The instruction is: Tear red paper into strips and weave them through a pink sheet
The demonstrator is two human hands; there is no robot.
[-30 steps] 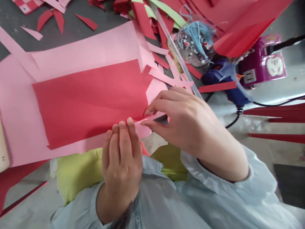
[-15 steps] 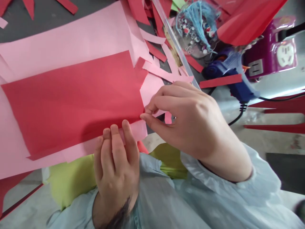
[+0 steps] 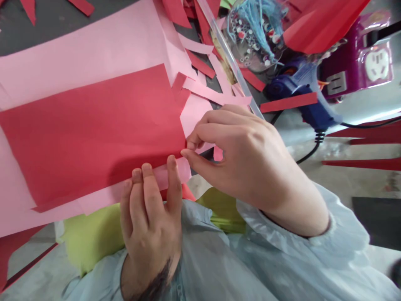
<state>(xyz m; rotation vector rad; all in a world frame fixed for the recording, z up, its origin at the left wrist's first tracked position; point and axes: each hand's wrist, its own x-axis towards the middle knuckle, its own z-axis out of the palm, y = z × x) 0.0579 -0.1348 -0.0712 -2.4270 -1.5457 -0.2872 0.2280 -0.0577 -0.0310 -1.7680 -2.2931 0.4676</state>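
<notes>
A sheet of red paper [image 3: 94, 129] lies on larger pink paper [image 3: 94, 46], with a narrow fold running along its near edge. Flat on that near edge rest the fingertips of my left hand [image 3: 153, 205]; its fingers are stretched out and the index finger stands apart from the others. The thumb and index finger of my right hand [image 3: 241, 154] pinch the red sheet's near right corner. That corner is partly hidden by the fingertips. Beyond the right hand, pink and red paper strips [image 3: 216, 94] lie in a loose heap.
A clear plastic edge [image 3: 232, 58] runs past the strips. Behind it stand a tub of beads and blue thread [image 3: 255, 35], a blue glue gun [image 3: 308, 94] with a red strip [image 3: 288, 102] across it, and a purple power socket [image 3: 357, 62]. Red paper [image 3: 326, 25] sits at the top right.
The left index finger has spread away from the other fingers, toward the right. The right hand keeps its pinch at the corner. The whole view has shifted slightly.
</notes>
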